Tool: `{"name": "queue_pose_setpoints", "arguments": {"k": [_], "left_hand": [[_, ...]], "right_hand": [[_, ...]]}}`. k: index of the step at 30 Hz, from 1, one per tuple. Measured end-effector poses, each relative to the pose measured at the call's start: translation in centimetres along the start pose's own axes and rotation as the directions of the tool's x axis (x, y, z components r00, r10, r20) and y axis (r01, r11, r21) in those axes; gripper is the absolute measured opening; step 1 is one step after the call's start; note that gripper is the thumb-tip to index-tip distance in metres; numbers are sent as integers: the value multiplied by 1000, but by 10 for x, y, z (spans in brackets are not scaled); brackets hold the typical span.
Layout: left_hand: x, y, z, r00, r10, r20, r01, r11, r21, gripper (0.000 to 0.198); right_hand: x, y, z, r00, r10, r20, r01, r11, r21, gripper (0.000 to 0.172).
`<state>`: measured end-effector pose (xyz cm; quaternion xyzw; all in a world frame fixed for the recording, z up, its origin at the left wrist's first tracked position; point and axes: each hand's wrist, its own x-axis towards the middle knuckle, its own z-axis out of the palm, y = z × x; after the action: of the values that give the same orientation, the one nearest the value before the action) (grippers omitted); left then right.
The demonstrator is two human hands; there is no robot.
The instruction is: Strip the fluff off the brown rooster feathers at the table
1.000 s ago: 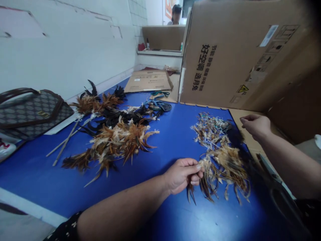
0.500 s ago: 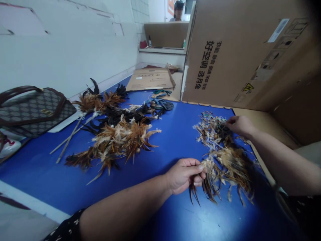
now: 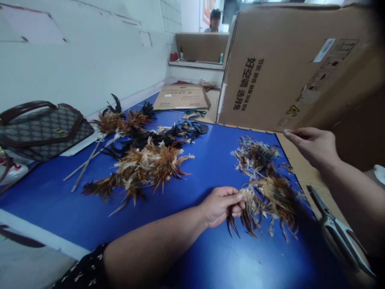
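My left hand (image 3: 221, 205) rests on the blue table (image 3: 207, 160) and pinches the quill end of a loose bundle of brown and tan feathers (image 3: 267, 198). My right hand (image 3: 313, 146) hovers above the table's right edge, with its fingers pressed together in a pinch; I cannot make out what is in them. Just below and left of it lies a heap of feather scraps and trimmings (image 3: 255, 154). Metal scissors (image 3: 338, 230) lie at the right edge, under my right forearm.
Finished feather bundles with thin sticks (image 3: 141, 160) lie mid-table, with dark straps (image 3: 192, 127) behind them. A patterned handbag (image 3: 42, 129) sits at the left. A large cardboard box (image 3: 294, 64) stands behind the scraps. Flat cardboard (image 3: 180, 96) lies further back, and a person (image 3: 214, 20) sits far off.
My right hand has lifted up and to the right from the scrap heap, fingers pinched. My left hand keeps its hold on the feather bundle. The scissors have come into view.
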<state>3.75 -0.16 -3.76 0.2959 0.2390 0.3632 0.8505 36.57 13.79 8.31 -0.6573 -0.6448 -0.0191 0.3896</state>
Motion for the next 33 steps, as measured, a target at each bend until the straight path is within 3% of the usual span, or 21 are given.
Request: {"name": "queue_pose_setpoints", "arguments": {"k": [2, 5, 8, 11, 14, 18, 23, 26, 30, 33], "left_hand": [[1, 0, 0, 998, 60, -20, -60, 998, -8, 59], [2, -1, -1, 990, 135, -43, -135, 991, -5, 57], [3, -2, -1, 985, 163, -64, -165, 986, -25, 59], [2, 0, -2, 989, 143, -43, -146, 987, -65, 56], [1, 4, -2, 988, 149, -34, -152, 985, -88, 55], [0, 9, -5, 992, 128, 0, -128, 989, -72, 56], [-3, 11, -7, 993, 91, 70, -90, 996, -17, 51], [-6, 10, -5, 989, 14, 148, -19, 999, 32, 50], [-11, 9, -2, 977, -54, 207, 43, 997, 61, 50], [-11, 8, -1, 982, -54, 181, 43, 997, 69, 48]], "right_hand": [[-23, -14, -1, 999, -36, -27, 36, 999, 22, 36], [-74, -45, 0, 985, -163, 49, 160, 985, 59, 27], [-135, -74, 9, 907, -406, 108, 390, 910, 144, 22], [-185, -90, 23, 878, -457, 143, 430, 884, 183, 13], [-214, -94, 34, 876, -463, 133, 433, 878, 207, 7], [-224, -97, 34, 884, -456, 105, 417, 868, 268, 8], [-219, -98, 14, 928, -372, 19, 348, 885, 310, 15], [-218, -90, 6, 937, -319, 145, 244, 891, 382, 28], [-221, -80, 6, 881, -233, 411, 11, 879, 476, 39], [-220, -80, 7, 860, -234, 453, -24, 870, 493, 33]]}}
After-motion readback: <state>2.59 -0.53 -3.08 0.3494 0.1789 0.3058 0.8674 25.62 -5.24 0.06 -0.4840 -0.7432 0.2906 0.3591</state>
